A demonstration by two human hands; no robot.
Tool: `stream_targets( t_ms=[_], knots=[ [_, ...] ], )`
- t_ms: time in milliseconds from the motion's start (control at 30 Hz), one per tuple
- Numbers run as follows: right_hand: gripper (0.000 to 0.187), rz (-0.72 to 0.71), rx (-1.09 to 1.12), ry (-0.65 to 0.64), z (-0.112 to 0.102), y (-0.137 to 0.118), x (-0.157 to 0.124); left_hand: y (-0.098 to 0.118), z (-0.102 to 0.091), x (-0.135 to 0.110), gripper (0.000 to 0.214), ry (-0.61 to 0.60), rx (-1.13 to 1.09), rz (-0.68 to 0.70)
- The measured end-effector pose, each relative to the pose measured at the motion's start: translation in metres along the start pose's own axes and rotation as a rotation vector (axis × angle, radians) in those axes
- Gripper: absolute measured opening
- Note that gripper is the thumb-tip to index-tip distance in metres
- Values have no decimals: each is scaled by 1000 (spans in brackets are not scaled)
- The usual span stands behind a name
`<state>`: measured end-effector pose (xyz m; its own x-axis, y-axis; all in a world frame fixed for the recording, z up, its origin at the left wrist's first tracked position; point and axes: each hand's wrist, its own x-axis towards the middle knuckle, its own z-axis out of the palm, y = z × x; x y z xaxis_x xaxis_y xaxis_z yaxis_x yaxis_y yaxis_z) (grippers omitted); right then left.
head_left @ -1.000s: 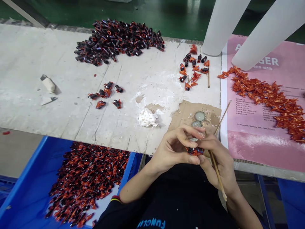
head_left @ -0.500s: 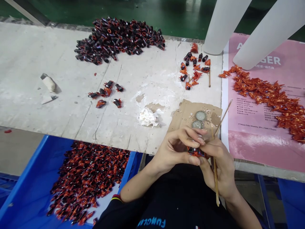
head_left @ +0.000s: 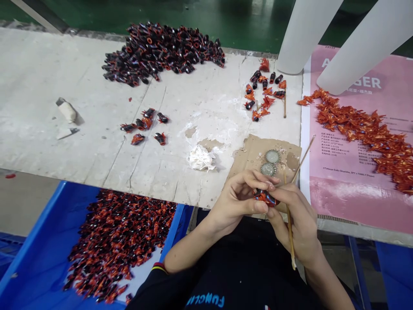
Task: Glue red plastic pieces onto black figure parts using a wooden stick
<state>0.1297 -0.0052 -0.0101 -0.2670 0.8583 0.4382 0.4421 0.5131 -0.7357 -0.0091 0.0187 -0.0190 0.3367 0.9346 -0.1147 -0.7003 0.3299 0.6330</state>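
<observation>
Both hands meet over the table's near edge around one small black-and-orange paper piece (head_left: 265, 197). My left hand (head_left: 240, 199) pinches it from the left with thumb and fingers. My right hand (head_left: 297, 219) closes on its right side and also holds a thin wooden stick (head_left: 289, 226) that runs down across the palm. Just beyond the fingers lies a scrap of brown cardboard (head_left: 250, 155) with two round metal caps (head_left: 272, 156) on it.
A blue bin (head_left: 38, 249) at lower left holds many black-and-orange pieces (head_left: 119, 241). More such pieces form a heap (head_left: 161, 51) at the back, with small groups (head_left: 145, 127) mid-table. Orange pieces (head_left: 364, 129) lie on a pink sheet (head_left: 355, 189). Two white tubes (head_left: 306, 34) lean at the back right. A crumpled tissue (head_left: 200, 157) lies near.
The stick in my right hand has swung from slanted to nearly upright. Both hands have shifted slightly up with the piece between them.
</observation>
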Motion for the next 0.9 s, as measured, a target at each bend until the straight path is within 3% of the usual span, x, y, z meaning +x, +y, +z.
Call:
stream_targets(
  t_ms=[267,433,633,767,900],
  knots=[
    [3,-15,2,41,0,2,1,0,1,-2,23,-4,79,53],
    [3,1,-22,3,0,1,1,4,5,-3,27,110,154,29],
    [9,-22,-40,32,0,1,1,8,9,-1,27,130,138,-43],
    [5,12,-5,27,0,3,-1,9,9,0,19,80,123,-32],
    [9,46,44,3,-1,7,-4,13,7,1,16,-19,239,85]
  ],
)
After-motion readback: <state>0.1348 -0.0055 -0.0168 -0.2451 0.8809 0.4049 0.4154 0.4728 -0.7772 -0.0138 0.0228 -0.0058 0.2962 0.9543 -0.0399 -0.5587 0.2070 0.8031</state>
